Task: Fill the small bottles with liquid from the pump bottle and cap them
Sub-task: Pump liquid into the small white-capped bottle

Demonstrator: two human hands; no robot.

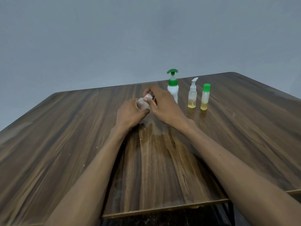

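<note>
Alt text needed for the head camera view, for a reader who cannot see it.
A person's left hand grips a small clear bottle above a wooden table while the right hand pinches its white cap. Behind stand a green-topped pump bottle, a small spray bottle and a green-capped small bottle, both part-filled with yellow liquid.

A plain grey-blue wall fills the upper half of the view, evenly and softly lit, without marks or fittings. Below it a dark wood-grain table spreads from nine o'clock to three o'clock, its far edge meeting the wall near twelve. The tabletop shows a glossy sheen at the centre. At six o'clock its near edge has a pale trim strip, with dark floor beneath.
</note>
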